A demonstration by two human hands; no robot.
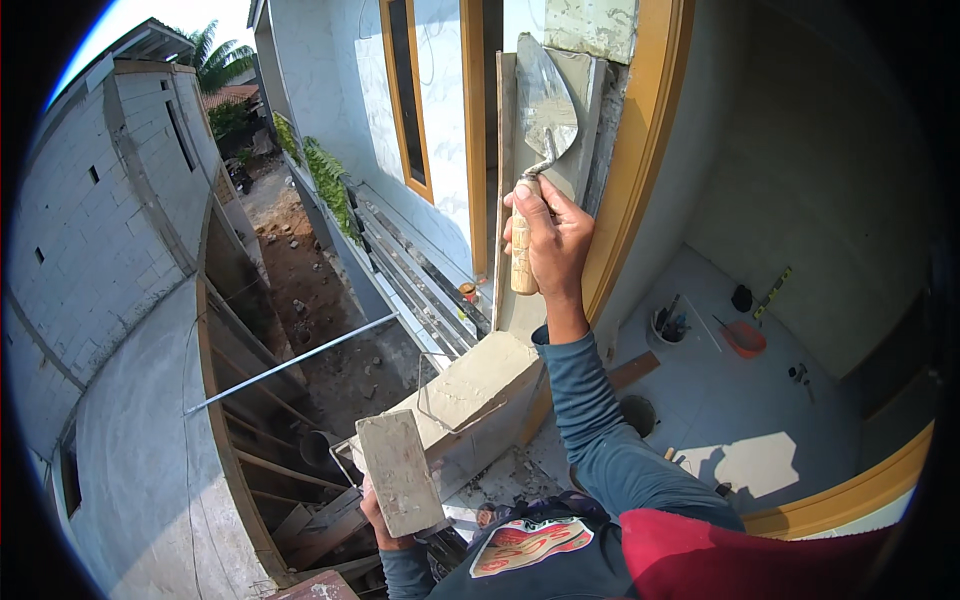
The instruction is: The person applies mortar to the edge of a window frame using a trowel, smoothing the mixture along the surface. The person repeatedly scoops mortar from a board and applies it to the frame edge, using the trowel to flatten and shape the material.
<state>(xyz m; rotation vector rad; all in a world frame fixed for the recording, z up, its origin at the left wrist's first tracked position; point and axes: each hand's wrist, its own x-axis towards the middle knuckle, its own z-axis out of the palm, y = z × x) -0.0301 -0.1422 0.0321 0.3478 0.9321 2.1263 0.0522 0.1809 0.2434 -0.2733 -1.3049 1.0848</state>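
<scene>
My right hand [552, 238] is wrapped round the wooden handle of a trowel [548, 105]. The pointed steel blade is smeared with mortar and lies over a strip of grey plaster [580, 165] beside the yellow-brown door frame [650, 130]; whether it touches cannot be told. A thin wooden batten [503, 230] runs along the plaster's left edge. Low at my left, my left hand [376, 515] grips a rectangular plastering float [400, 472] from behind. Its flat face, caked with mortar, is turned up; the handle and most of my fingers are hidden.
A mortar-covered ledge [470, 385] runs below the plaster strip, with a bent wire [430, 400] on it. Left of it lies a drop to bare earth [310, 300], crossed by a pale pole [290, 362]. On the right floor are a tool bucket [670, 325] and an orange basin [742, 340].
</scene>
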